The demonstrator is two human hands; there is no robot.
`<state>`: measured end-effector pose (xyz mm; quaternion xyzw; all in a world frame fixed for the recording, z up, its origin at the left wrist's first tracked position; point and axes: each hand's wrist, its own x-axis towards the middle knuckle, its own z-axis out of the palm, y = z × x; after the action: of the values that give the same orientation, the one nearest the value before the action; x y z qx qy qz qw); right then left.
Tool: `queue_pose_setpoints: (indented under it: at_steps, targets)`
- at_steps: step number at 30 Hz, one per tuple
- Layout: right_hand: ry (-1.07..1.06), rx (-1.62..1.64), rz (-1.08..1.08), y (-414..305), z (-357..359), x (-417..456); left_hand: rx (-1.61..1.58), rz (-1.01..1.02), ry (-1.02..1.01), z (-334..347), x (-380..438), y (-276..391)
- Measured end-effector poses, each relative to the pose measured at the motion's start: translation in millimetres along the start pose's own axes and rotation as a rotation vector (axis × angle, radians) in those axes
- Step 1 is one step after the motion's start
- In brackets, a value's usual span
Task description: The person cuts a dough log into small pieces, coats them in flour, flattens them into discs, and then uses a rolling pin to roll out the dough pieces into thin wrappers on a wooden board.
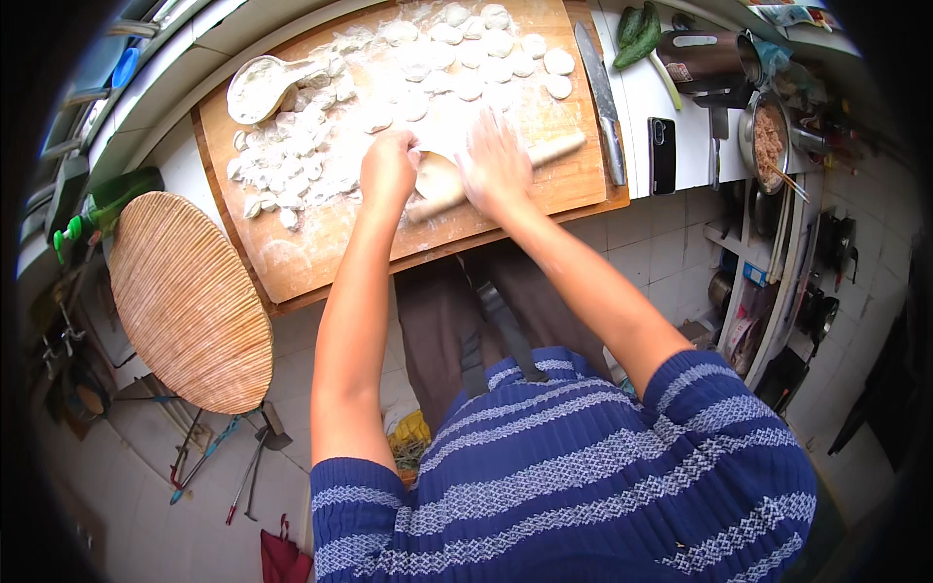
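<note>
Between my hands lies a flat round of dough (pixel 437 175) on a floured wooden board (pixel 306 255). My left hand (pixel 390 167) pinches the near-left edge of this round. My right hand (pixel 499 164) lies with its palm across a wooden rolling pin (pixel 557 148), fingers stretched out and slightly blurred. The pin's left end touches or overlaps the dough. Beyond my hands, several flattened dough pieces (pixel 559 62) are spread over the board under white flour. To the left is a cluster of small floured dough lumps (pixel 291 186). A white scoop of flour (pixel 253 91) rests behind them.
Along the board's right edge lies a large knife (pixel 599 95). Farther right are cucumbers (pixel 638 36), a black phone (pixel 662 155), a cleaver (pixel 718 135) and a metal bowl of minced filling (pixel 769 138) with chopsticks. An oval tray of stalks (pixel 193 299) stands at left.
</note>
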<state>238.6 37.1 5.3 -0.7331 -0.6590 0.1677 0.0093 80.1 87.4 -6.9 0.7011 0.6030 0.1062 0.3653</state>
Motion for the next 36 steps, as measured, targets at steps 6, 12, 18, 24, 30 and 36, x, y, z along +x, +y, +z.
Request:
queue_pose_setpoints:
  at_steps: [6, 12, 18, 24, 30, 36]
  targets:
    - [0.088, 0.035, -0.023, 12, 12, -12, 0.026, 0.075, -0.249, -1, -10, 0]
    - [0.161, -0.026, -0.048, 11, 23, 9, 0.034, -0.039, -0.121, -8, 8, 23]
    - [0.040, 0.007, -0.044, 12, 9, -32, -0.149, -0.032, -0.235, 1, -12, -18]
    - [0.351, -0.201, -0.058, -3, 11, 55, 0.042, -0.070, -0.105, -3, 8, 28]
    - [-0.066, -0.095, -0.031, 22, 5, -67, -0.108, -0.134, -0.194, -9, -8, -4]
    - [0.261, -0.109, -0.060, 0, 13, 51, 0.140, -0.048, -0.205, -7, 12, 26]
